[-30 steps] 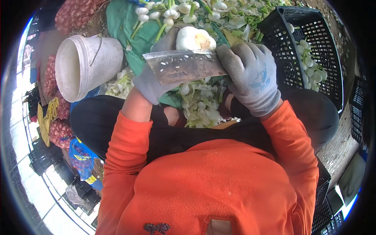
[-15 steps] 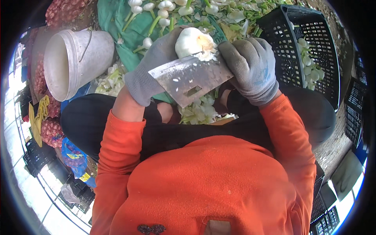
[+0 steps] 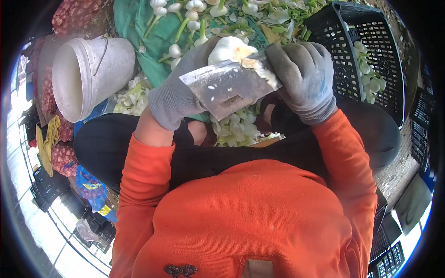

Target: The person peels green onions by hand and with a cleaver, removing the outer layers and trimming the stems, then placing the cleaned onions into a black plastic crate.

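Note:
My left hand (image 3: 183, 88), in a grey glove, is closed round a large white garlic bulb (image 3: 227, 48), its cut root end toward the right. My right hand (image 3: 303, 76), gloved alike, grips a broad cleaver (image 3: 222, 90) whose handle is hidden in the fist. The blade lies flat-side up across the front of the bulb, its upper edge against the root end. A slice of root trimming (image 3: 257, 67) rests on the blade near my right fingers, with small white bits scattered over the metal.
Garlic bulbs with green stems (image 3: 185, 21) lie on a green cloth (image 3: 127, 21) ahead. A white bucket (image 3: 109, 62) lies tipped at the left. At the right, a black crate (image 3: 336, 69) holds several bulbs. Garlic peelings (image 3: 236, 129) cover the ground between my legs.
The cleaver and my right hand have shifted slightly right. A piece of the root end has come away onto the blade, and the bulb sits lower behind it.

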{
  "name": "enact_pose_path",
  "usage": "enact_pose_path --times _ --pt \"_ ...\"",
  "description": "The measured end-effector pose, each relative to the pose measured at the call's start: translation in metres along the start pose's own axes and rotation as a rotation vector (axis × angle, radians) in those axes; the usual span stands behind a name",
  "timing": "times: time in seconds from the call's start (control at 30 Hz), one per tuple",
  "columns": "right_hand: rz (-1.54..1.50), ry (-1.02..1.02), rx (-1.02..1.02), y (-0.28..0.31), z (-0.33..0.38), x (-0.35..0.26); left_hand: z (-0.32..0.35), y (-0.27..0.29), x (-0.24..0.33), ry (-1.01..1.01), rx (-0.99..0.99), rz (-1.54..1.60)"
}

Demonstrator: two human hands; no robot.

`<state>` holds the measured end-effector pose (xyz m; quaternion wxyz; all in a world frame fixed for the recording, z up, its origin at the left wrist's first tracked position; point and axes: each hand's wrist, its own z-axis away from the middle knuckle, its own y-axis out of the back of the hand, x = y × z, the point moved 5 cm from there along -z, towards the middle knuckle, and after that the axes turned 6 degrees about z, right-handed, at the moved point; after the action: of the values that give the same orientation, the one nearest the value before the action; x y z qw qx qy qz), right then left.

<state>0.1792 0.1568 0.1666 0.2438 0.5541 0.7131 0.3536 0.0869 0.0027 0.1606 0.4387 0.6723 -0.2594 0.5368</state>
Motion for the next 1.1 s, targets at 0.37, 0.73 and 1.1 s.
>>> enact_pose_path --times 0.37,0.73,1.1 --pt "0.04 -0.171 0.075 0.006 0.007 0.033 0.007 0.019 0.013 0.239 0.216 0.429" --pt "-0.107 -0.013 0.019 0.005 -0.003 -0.009 -0.003 0.011 -0.002 -0.112 0.129 -0.221" --pt "-0.022 0.016 0.024 -0.003 0.001 0.007 0.004 0.001 -0.008 0.249 -0.02 0.512"
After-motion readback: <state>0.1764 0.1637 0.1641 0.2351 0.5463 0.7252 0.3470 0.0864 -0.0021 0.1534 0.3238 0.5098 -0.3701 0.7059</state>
